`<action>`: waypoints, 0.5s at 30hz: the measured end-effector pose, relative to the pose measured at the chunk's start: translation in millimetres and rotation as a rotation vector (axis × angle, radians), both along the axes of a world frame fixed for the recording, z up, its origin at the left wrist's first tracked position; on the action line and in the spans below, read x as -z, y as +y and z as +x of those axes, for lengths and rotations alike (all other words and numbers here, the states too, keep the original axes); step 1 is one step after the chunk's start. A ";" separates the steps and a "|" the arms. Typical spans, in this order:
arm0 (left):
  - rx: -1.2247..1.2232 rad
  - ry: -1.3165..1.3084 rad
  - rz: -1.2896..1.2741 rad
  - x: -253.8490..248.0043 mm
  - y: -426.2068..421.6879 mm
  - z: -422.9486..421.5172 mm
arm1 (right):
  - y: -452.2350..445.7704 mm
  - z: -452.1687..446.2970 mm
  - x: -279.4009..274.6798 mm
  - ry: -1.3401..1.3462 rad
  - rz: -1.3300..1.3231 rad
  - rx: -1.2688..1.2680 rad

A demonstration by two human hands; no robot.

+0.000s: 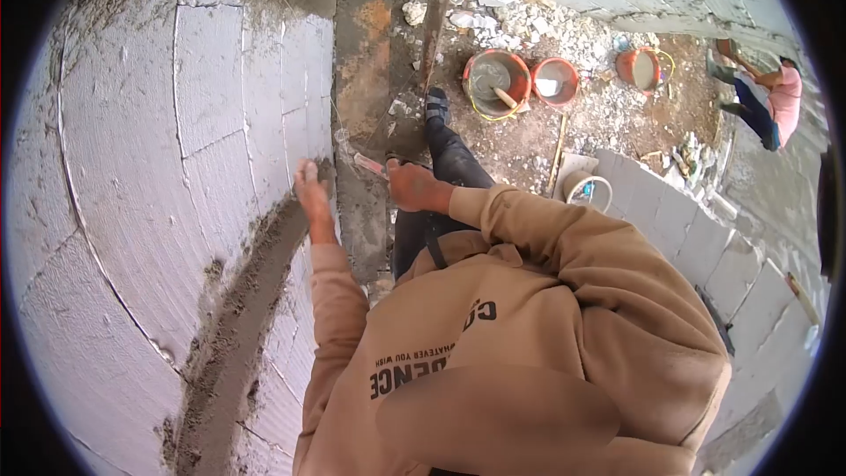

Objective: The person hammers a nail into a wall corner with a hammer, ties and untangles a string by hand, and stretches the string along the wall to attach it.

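Your left hand [310,187], open beside the wall [211,79], could smear the mortar [231,335] if it drops, while your right hand [414,188] grips a tool [370,165].

The left arm [335,304] stretches forward, left hand [313,192] uncurled; the right arm [573,247] bends inward, right hand [414,188] clenched.

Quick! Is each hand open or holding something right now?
Left hand: open, by the wall; can't tell if touching.
Right hand: closed, holding a tool.
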State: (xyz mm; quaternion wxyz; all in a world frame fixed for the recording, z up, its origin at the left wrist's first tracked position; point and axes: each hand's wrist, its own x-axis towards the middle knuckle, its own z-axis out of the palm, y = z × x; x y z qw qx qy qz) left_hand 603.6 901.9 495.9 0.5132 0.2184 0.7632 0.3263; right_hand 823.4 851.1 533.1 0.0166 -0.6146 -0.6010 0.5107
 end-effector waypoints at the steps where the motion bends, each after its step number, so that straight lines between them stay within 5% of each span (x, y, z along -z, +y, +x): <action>1: -0.014 -0.127 -0.028 30.9 -11.7 -0.7 | -4.7 1.6 -5.9 0.005 0.006 0.010; 4: -0.020 -0.559 -0.104 53.8 -26.8 12.1 | -17.1 4.2 -18.2 0.013 0.029 0.025; 15: -0.200 -0.457 0.331 -36.1 -83.2 -39.9 | -28.7 -22.1 -90.9 0.308 0.326 -0.171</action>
